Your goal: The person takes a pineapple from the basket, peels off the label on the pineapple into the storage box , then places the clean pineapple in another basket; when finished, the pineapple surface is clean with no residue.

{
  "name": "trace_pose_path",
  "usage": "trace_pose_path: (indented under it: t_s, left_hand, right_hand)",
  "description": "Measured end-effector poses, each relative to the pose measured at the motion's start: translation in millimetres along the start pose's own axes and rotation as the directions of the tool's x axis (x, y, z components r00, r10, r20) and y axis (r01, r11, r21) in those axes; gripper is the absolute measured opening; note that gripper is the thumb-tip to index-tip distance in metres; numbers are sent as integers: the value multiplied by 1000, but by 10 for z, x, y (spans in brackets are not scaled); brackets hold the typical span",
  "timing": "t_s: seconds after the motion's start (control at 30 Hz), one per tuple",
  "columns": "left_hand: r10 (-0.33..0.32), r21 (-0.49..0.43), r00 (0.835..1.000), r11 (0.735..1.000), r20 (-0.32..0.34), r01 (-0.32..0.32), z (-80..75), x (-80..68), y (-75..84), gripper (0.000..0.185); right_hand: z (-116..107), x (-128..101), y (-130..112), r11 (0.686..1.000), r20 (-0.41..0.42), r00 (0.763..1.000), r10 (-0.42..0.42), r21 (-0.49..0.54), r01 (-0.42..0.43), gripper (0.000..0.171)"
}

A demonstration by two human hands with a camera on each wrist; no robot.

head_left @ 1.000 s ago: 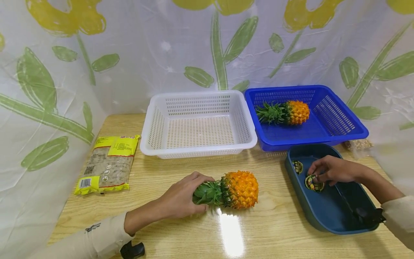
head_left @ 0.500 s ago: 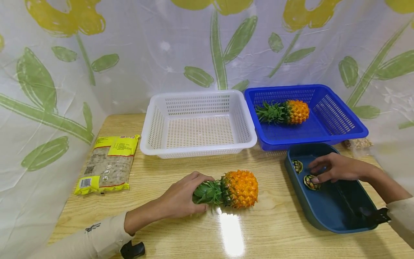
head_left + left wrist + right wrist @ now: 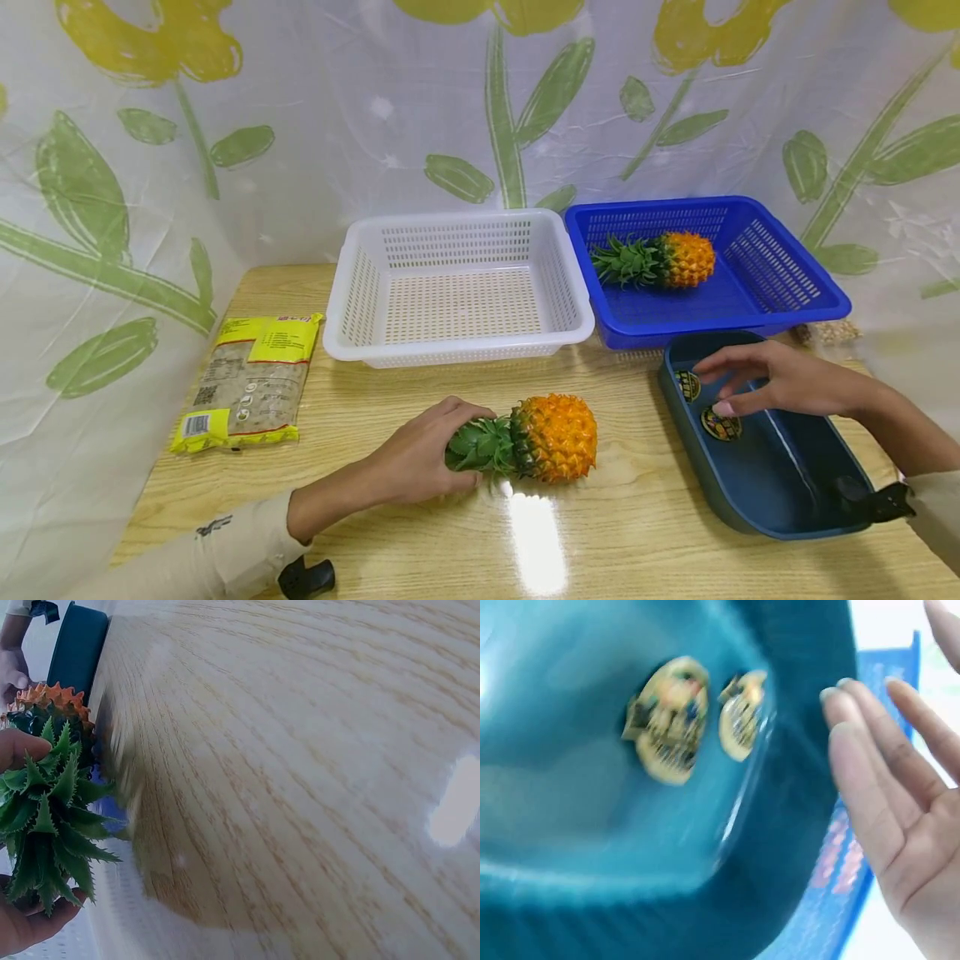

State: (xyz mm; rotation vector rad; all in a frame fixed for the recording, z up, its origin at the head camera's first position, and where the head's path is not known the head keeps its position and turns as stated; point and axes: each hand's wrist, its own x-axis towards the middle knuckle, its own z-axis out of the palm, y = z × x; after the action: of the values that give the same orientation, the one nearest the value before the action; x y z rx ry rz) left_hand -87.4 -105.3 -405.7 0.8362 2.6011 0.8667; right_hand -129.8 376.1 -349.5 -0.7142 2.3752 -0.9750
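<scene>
My left hand (image 3: 416, 458) grips the leafy crown of a small orange pineapple (image 3: 558, 439) lying on the table. In the left wrist view, thumb and fingers stand on either side of the green leaves (image 3: 56, 817). My right hand (image 3: 798, 382) hovers over the far end of a dark teal basin (image 3: 795, 475), its fingers extended and holding nothing. Just below the thumb, on the basin floor, lies a round dark label with a gold edge (image 3: 722, 423). A second such label (image 3: 687, 385) is at the basin's left wall. Both labels (image 3: 671, 724) look blurred in the right wrist view.
A white perforated basket (image 3: 461, 343) stands at the back middle. Beside it, a blue basket (image 3: 727, 321) holds another pineapple (image 3: 686, 260). A yellow-edged packet (image 3: 255, 379) lies at the left. Behind the teal basin is a clear bag of grains (image 3: 828, 332).
My right hand has let go of the round label and risen slightly, fingers spreading. The label now lies flat, a little further left. My left hand and the pineapple have stayed put.
</scene>
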Motion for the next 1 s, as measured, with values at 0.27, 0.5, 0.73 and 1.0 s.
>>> trace_pose_path:
  t_s: [0.27, 0.5, 0.73, 1.0]
  left_hand:
    - [4, -29, 1000, 1000, 9, -4, -19, 12, -31, 73]
    - [3, -58, 1000, 998, 27, -1, -33, 36, -54, 72]
    - [-8, -90, 999, 996, 42, 11, -40, 45, -75, 70]
    - [-8, -104, 999, 995, 47, 13, -40, 52, -88, 69]
  right_hand:
    - [185, 231, -393, 986, 21, 992, -125, 115, 122, 41]
    - [446, 479, -654, 983, -36, 991, -131, 128, 134, 40]
    - [732, 686, -872, 978, -111, 977, -182, 86, 192, 47]
    - [1006, 868, -990, 973, -92, 971, -219, 56, 224, 62]
